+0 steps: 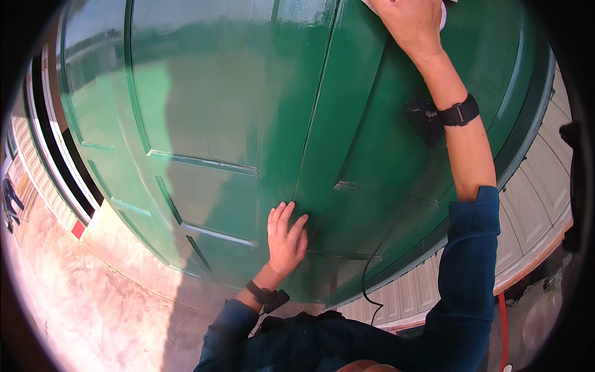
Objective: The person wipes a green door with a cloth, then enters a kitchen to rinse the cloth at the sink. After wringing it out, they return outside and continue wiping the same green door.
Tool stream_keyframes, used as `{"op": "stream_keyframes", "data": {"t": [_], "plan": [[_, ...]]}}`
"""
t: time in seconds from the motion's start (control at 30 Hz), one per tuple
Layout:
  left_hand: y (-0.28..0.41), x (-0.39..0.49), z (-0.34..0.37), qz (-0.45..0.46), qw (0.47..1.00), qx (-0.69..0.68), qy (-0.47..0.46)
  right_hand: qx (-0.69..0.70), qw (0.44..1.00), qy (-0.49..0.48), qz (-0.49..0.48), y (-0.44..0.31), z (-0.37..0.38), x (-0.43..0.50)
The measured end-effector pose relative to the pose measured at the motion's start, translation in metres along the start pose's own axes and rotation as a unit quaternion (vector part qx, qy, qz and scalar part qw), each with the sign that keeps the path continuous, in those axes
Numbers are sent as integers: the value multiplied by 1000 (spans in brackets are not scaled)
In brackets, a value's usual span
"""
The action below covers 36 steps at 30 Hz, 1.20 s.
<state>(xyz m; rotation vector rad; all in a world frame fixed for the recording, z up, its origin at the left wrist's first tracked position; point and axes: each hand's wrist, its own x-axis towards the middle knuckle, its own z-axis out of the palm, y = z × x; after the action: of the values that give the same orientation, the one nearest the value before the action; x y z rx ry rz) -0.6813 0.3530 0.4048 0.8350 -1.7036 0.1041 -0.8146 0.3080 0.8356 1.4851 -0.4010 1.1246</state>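
Observation:
In front of me stands a glossy green panelled double door (218,102); a seam runs down between its two leaves. At the top edge of the view, my right hand (409,21) is against the right leaf, over what looks like a white cloth (443,17). Only bits of the cloth show on either side of the hand, and the fingertips are cut off. Lower down, beside the seam, my left hand (286,239) holds nothing. Its fingers are spread and appear to rest on the door.
Each wrist wears a black strap with a small device; a thin black cable (367,269) hangs beside the right arm. Pale wall tiles (525,204) border the door at right. Sunlit concrete floor (107,297) and an opening with a white frame (60,121) lie at left.

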Motion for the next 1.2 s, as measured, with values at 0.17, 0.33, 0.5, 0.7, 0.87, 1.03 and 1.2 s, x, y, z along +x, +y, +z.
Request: {"op": "stream_keyframes", "data": {"t": [0.17, 0.33, 0.5, 0.7, 0.87, 1.03, 1.2], "plan": [[1, -6, 4, -21, 1000, -5, 8, 135, 978, -155, 25, -114, -19, -149], [-5, -15, 2, 4, 999, -21, 25, 204, 946, -248, 47, -189, -70, -254], [-20, -32, -11, -46, 999, 10, -10, 56, 957, -212, 189, -149, -130, -324], [-27, -54, -19, -89, 995, 15, -40, -116, 908, -9, 403, -87, -198, -385], [-37, -70, -35, -135, 989, 15, -60, -112, 784, 186, 581, -103, -172, -387], [-40, -78, -43, -159, 985, -3, -66, -58, 823, 59, 563, -188, -114, -337], [-30, -79, -37, -170, 979, -46, -100, 37, 905, -65, 419, -264, -55, -291]]}}
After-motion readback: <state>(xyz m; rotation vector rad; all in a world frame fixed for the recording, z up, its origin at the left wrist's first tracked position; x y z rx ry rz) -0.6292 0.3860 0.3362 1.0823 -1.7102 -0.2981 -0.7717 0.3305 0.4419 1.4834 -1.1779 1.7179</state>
